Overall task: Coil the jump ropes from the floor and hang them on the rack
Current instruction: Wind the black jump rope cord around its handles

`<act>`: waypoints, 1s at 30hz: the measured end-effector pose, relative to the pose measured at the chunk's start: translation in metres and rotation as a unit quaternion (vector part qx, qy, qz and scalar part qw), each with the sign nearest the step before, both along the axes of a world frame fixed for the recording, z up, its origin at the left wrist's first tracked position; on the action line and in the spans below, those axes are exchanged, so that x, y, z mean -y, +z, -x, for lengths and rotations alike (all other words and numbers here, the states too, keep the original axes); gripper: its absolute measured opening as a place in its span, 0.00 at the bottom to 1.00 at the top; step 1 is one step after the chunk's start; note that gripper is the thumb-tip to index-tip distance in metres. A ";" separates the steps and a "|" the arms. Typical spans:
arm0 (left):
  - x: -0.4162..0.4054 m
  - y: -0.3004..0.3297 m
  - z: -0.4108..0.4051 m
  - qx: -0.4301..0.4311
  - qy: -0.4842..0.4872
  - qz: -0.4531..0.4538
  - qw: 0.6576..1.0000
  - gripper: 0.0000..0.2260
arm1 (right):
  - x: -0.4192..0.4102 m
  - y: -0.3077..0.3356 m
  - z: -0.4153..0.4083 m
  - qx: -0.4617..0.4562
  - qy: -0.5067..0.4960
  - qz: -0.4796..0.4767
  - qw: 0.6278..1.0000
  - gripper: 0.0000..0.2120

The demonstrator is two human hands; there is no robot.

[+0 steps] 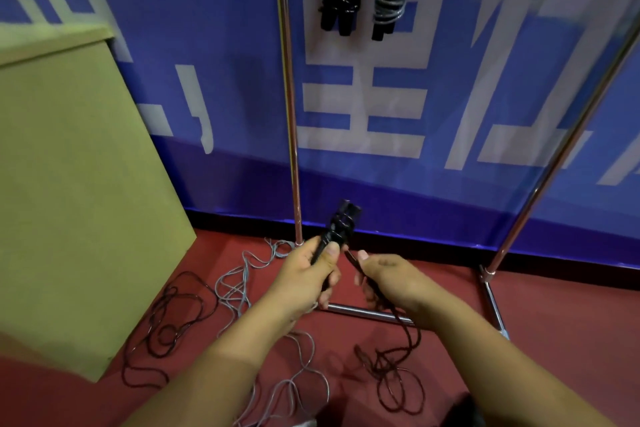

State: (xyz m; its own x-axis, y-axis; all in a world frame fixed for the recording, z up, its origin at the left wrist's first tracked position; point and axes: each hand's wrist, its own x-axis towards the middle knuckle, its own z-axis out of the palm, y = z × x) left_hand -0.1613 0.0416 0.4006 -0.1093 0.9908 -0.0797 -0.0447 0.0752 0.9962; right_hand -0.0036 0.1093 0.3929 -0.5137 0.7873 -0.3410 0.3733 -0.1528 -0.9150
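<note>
The only writing in view stands on the blue banner (450,184) behind the rack (290,114): very large white characters (363,104), cut off at the top and both sides by the edge of the frame. They look like Chinese script, built of broad horizontal and slanted strokes, but none shows whole and the picture is blurred, so no character can be read with certainty. The cardboard box (69,184) at the left shows no print on its visible faces. No brand, number or label can be made out on anything else.
</note>
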 end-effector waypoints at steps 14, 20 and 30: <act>-0.008 -0.027 0.053 -0.222 0.175 0.058 0.957 0.13 | 0.017 0.014 0.003 0.106 0.135 -0.216 0.961 0.09; -0.004 -0.040 0.048 -0.406 0.024 0.102 0.908 0.04 | 0.022 0.017 -0.002 0.123 0.172 -0.289 0.934 0.11; 0.009 -0.023 0.016 -0.474 -0.186 0.067 0.858 0.09 | 0.002 0.005 -0.015 0.122 0.055 -0.370 0.919 0.12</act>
State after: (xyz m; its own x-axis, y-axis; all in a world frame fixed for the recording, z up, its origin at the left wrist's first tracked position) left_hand -0.1770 0.0330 0.3777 0.1347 0.9598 -0.2461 0.8327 0.0249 0.5531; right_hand 0.0114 0.1075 0.3975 -0.5840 0.7978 0.1501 0.5578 0.5287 -0.6398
